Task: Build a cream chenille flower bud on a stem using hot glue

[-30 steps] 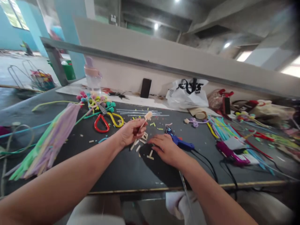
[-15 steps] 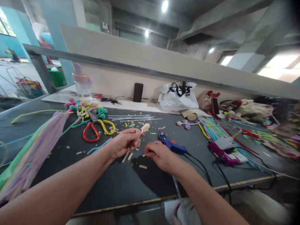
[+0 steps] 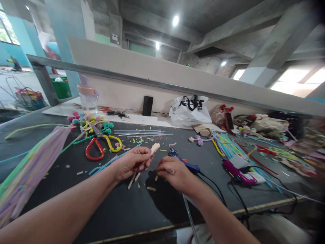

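Note:
Between the thumb and fingers of my left hand (image 3: 138,159) is a cream pipe-cleaner piece (image 3: 155,147), its fuzzy end pointing up and right. My right hand (image 3: 175,171) is curled just to the right, with a small cream piece (image 3: 156,177) at its fingertips; the grip is partly hidden. Several cut cream pieces (image 3: 151,188) lie on the dark table below the hands. Behind my right hand rests a blue glue gun (image 3: 189,165), partly covered by it. Scissors (image 3: 103,144) with one red and one yellow handle lie beyond my left forearm.
Clear glue sticks (image 3: 142,132) and colourful scraps lie ahead. At left is a bundle of pastel pipe cleaners (image 3: 38,166); a second bundle (image 3: 232,145) is at right by a purple glue gun (image 3: 238,173) and cords. A bottle (image 3: 87,98), phone (image 3: 147,105) and white bag (image 3: 190,110) stand behind.
My right hand has lifted and turned a little, with the small piece tilting more upright at its fingertips. My left hand still pinches the cream piece. The view has shifted slightly.

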A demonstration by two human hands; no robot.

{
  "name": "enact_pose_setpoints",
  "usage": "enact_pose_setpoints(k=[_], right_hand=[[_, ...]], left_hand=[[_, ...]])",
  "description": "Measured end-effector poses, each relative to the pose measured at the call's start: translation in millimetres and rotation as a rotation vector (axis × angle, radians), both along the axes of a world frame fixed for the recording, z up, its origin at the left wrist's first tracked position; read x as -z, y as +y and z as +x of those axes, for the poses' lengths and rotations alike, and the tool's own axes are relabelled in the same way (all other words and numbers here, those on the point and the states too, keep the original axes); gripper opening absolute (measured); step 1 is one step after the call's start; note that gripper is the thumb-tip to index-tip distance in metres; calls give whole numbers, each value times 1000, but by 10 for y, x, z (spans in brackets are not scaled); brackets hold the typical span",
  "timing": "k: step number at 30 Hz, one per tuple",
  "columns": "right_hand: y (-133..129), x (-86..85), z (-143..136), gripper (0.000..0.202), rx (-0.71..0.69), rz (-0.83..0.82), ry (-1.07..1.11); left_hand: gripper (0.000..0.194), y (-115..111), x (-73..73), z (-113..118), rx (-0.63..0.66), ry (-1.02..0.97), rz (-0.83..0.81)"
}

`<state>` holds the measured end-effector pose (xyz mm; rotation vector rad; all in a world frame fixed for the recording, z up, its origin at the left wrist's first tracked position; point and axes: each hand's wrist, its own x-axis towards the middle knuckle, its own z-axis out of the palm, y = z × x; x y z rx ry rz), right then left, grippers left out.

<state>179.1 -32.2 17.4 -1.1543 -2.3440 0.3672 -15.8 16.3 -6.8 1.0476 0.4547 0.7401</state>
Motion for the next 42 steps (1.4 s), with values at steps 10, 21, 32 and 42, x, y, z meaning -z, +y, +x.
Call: enact_pose_setpoints(k=[10, 21, 32, 42], right_hand=[[80, -28, 893, 41, 537, -99, -323], [126, 101, 748, 36, 617, -84, -352], [-300, -166, 352, 14, 333, 80, 314], [-317, -110, 278, 7, 225, 181, 81]], left_hand=[[20, 14, 5, 0, -47, 89, -13], [21, -11, 18, 31, -51, 162, 51], [21, -45, 21, 68, -79, 118, 58], [21, -53, -8, 72, -158, 111, 112]])
